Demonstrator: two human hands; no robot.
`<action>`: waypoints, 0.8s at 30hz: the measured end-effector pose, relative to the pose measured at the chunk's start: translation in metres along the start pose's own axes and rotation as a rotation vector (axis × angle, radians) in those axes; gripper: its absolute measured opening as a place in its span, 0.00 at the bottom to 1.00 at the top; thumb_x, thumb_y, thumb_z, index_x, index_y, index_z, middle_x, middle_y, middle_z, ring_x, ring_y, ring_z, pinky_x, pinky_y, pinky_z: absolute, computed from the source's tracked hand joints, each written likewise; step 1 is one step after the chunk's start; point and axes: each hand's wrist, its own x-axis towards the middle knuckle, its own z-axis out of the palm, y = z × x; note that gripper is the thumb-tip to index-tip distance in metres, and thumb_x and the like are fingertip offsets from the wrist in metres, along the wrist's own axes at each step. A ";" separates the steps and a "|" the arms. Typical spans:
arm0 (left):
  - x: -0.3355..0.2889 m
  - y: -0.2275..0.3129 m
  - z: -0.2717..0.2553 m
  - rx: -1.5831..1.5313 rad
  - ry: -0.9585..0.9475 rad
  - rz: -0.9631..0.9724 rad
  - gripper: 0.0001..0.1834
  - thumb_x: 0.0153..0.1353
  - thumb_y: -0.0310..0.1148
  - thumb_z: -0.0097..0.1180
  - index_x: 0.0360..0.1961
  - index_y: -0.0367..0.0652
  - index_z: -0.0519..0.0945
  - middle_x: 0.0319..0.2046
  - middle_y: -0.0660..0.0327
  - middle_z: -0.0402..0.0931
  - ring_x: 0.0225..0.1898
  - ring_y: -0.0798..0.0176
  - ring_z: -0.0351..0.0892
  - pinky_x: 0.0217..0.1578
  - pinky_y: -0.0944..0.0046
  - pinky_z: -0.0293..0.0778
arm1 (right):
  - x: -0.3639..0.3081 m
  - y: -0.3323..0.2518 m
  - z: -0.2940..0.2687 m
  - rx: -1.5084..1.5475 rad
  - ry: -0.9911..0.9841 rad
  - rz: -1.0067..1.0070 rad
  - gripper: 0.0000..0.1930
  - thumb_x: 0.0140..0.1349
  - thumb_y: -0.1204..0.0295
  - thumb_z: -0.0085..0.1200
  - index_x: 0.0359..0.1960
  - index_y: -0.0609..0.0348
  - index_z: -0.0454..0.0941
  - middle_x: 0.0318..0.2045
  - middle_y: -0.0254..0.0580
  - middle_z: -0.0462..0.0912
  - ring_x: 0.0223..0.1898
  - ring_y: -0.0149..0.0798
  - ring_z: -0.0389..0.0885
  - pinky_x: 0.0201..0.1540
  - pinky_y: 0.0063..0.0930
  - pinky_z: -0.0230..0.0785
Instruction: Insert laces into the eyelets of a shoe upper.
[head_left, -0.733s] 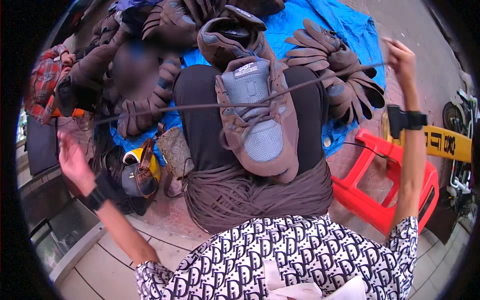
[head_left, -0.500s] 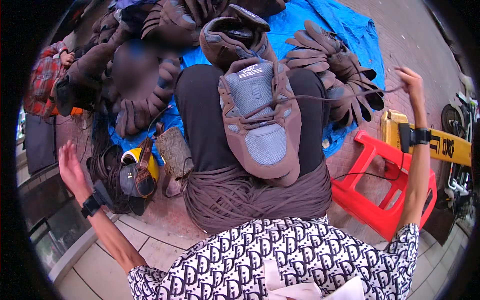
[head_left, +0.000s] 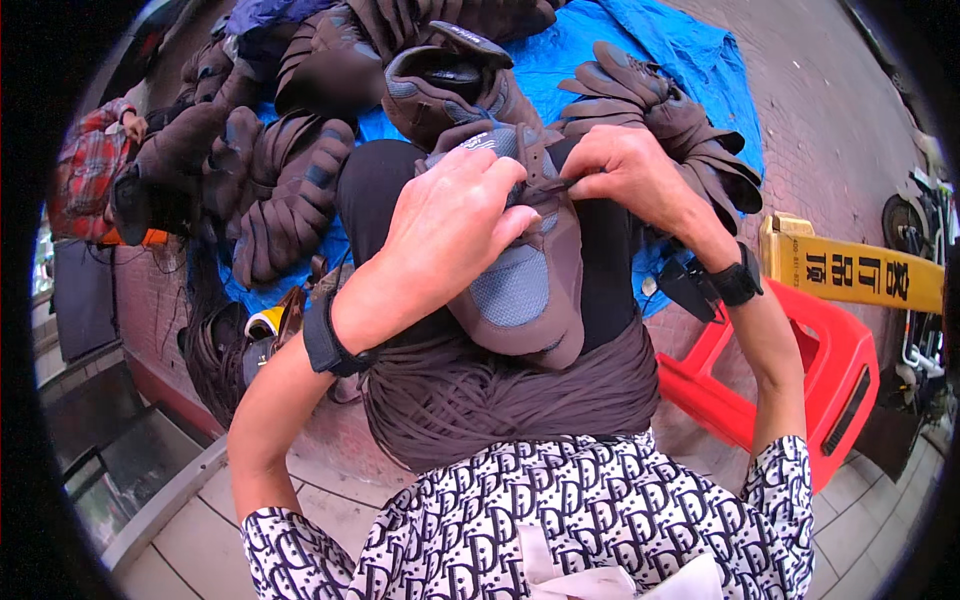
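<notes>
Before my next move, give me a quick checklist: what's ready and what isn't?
1. Right hand pinching the lace: ok.
2. Left hand gripping a lace: cannot tell, its fingertips are partly hidden.
3. Shoe upper seated over the black trousers, toe toward the wearer: ok.
4. Clear view of the lacing: not ok, the left hand covers much of it.
5. Lace bundle within reach: ok, it lies across the lap.
</notes>
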 end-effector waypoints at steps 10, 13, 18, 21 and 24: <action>0.018 0.003 -0.016 -0.580 -0.054 -0.369 0.06 0.56 0.30 0.48 0.26 0.39 0.74 0.15 0.66 0.67 0.17 0.70 0.65 0.19 0.71 0.63 | 0.033 -0.059 -0.038 -0.632 0.340 -0.439 0.08 0.37 0.74 0.57 0.23 0.58 0.76 0.22 0.37 0.76 0.26 0.39 0.74 0.31 0.27 0.66; -0.007 -0.007 -0.043 -1.356 0.078 -0.529 0.10 0.58 0.34 0.45 0.32 0.38 0.74 0.23 0.62 0.71 0.19 0.70 0.66 0.20 0.71 0.61 | 0.044 -0.053 -0.053 -0.555 0.629 -0.481 0.04 0.54 0.74 0.51 0.26 0.56 0.78 0.21 0.30 0.78 0.21 0.37 0.74 0.28 0.26 0.67; -0.086 -0.067 -0.102 -1.738 0.492 -0.390 0.09 0.63 0.32 0.40 0.40 0.37 0.66 0.35 0.60 0.66 0.29 0.69 0.62 0.31 0.70 0.61 | 0.013 -0.022 -0.028 0.098 0.200 -0.111 0.13 0.36 0.77 0.59 0.29 0.60 0.77 0.26 0.40 0.77 0.30 0.35 0.75 0.34 0.25 0.67; -0.146 -0.119 -0.116 -1.793 0.578 -0.395 0.09 0.64 0.32 0.39 0.40 0.38 0.67 0.36 0.59 0.67 0.32 0.67 0.64 0.35 0.69 0.63 | 0.004 -0.012 0.002 -0.198 0.085 -0.133 0.11 0.38 0.75 0.59 0.28 0.60 0.78 0.26 0.41 0.77 0.30 0.35 0.74 0.34 0.25 0.67; -0.159 -0.122 -0.103 -1.732 0.643 -0.545 0.10 0.64 0.33 0.38 0.39 0.38 0.69 0.37 0.57 0.70 0.37 0.64 0.67 0.41 0.65 0.65 | -0.012 -0.004 -0.003 -0.201 -0.246 -0.157 0.10 0.39 0.73 0.60 0.24 0.64 0.75 0.30 0.39 0.78 0.35 0.35 0.74 0.40 0.28 0.65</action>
